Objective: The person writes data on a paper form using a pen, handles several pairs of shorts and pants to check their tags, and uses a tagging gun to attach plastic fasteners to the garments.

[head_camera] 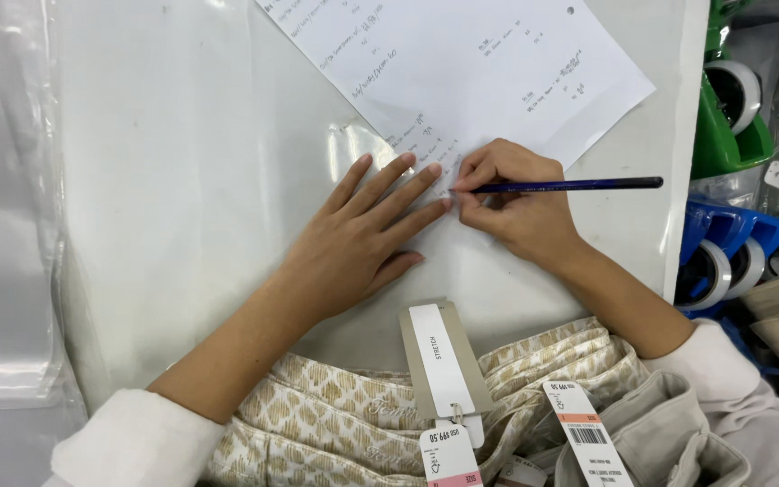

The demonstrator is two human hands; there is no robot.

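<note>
My right hand [514, 207] grips a dark blue pencil [579, 185], its tip touching the lower corner of a white sheet of paper [462, 63] covered in handwritten lines. Flat beside it lies my left hand [367, 239], fingers spread and pressing on the paper's corner, fingertips almost meeting the pencil tip. Both arms wear white sleeves. Below the hands lies a folded beige patterned garment [344, 406] with several hanging tags [439, 361].
The white table [182, 180] ends at the right near a green tape dispenser [732, 108] and a blue tape dispenser [723, 252]. A stack of clear plastic bags [2, 207] lies at the left. A plain beige garment [660, 433] sits at the bottom right.
</note>
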